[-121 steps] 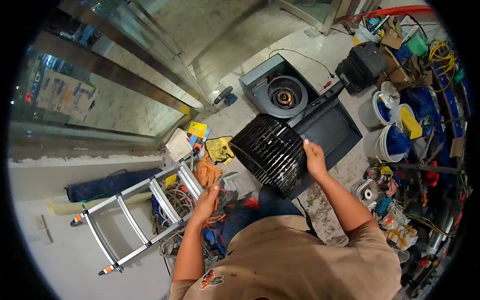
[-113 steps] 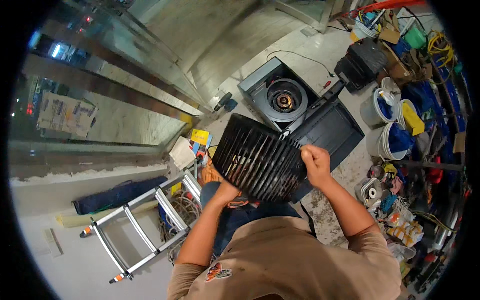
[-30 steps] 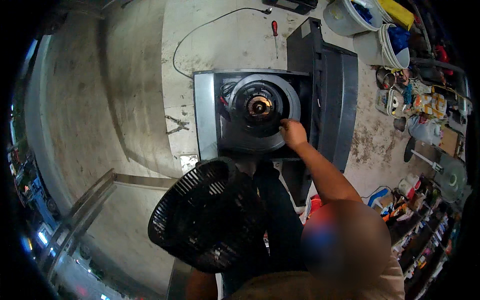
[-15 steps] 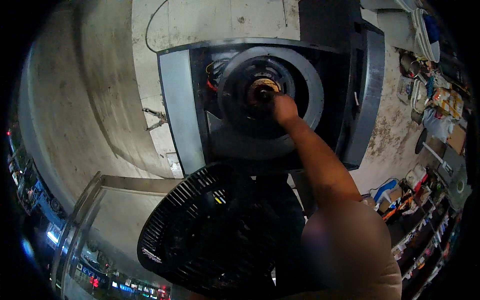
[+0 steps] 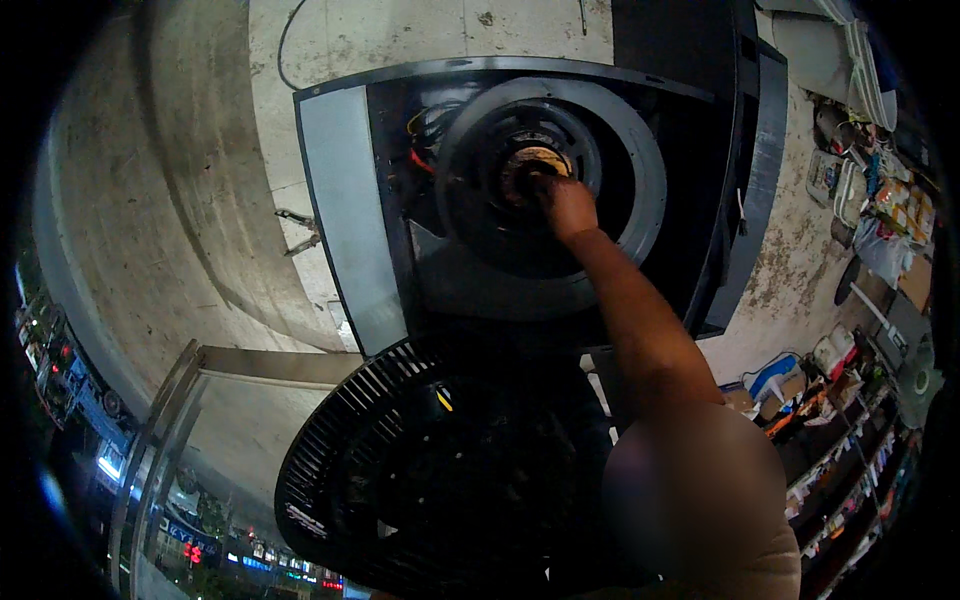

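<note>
One hand shows plainly in the head view, and the account runs from the left of the floor to the right. At the far left the bare concrete floor [image 5: 190, 200] curves away, stained and grey, with a metal-framed glass edge [image 5: 170, 440] at its lower left corner. A thin dark cable [image 5: 290, 40] loops over the floor near the top edge. Next comes the open blower housing [image 5: 340, 230], a dark box with a pale grey left panel, lying on the floor. Coloured wires [image 5: 425, 140] sit inside its upper left part. A broad dark ring [image 5: 640, 190] fills the housing, and at the centre of that ring is a brass-coloured hub [image 5: 535, 165].

Below the housing, close to the person's body, is the round black grille [image 5: 400, 480], a slatted fan guard tilted toward the camera. The left hand is hidden, so I cannot tell whether it grips the grille.

The right hand [image 5: 562, 205] reaches from the lower right, forearm stretched across the ring, fingers closed narrow onto the hub and touching it; whether they pinch a small part there cannot be told. At the far right edge of the floor lie cluttered boxes and tools [image 5: 860, 220].
</note>
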Available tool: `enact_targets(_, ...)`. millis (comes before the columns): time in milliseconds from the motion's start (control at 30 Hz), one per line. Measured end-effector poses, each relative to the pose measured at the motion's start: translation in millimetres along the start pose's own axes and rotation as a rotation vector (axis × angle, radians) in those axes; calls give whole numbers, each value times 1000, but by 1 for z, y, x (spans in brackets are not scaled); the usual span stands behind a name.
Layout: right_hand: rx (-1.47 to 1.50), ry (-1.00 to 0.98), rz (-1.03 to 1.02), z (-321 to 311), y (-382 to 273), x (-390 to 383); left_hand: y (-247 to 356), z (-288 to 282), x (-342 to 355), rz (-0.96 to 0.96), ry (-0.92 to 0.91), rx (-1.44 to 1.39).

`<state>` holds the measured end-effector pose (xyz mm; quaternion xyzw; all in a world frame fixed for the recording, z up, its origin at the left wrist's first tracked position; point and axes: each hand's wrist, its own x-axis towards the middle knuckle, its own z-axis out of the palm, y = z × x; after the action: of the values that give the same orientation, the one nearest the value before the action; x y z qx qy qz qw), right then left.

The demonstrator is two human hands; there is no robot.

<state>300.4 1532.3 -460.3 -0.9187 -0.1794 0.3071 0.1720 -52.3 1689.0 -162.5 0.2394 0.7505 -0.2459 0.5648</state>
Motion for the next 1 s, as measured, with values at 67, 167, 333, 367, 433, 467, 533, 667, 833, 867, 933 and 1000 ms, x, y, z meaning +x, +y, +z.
enact_targets(67, 15, 1, 25, -3, -4, 0, 0, 1, 0, 0, 0, -2)
enact_targets(167, 69, 24, 25, -8, -5, 0, 2, 4, -2, 4, 0, 5)
enact_targets(333, 115, -18, 72, -47, -18, -11, 12, 17, -7, 15, -22, 26)
enact_targets(367, 136, -22, 88, -66, -27, -19, 14, 22, -11, 14, -29, 31)
enact_targets(433, 209, 203, -17, -98, -19, -43, 22, 36, -17, 16, -55, 54)
enact_targets(467, 242, 317, -75, -115, -13, -56, 29, 47, -16, 19, -80, 65)
enact_targets(533, 97, 505, -197, -168, -5, -81, 40, 72, -25, 7, -106, 92)
enact_targets(667, 41, 738, -33, -232, 32, -104, 74, 150, -38, -77, -164, 149)
enact_targets(833, 100, 740, 112, -249, 66, -69, 129, 267, -51, -56, -118, 100)
enact_targets(867, 97, 743, 131, -248, 72, -56, 136, 281, -48, -14, -134, 72)
enact_targets(933, 153, 715, 174, -248, 79, -26, 150, 306, -35, 32, -167, 1)
enact_targets(1000, 139, 713, 198, -248, 72, -7, 156, 318, -12, 27, -277, -102)
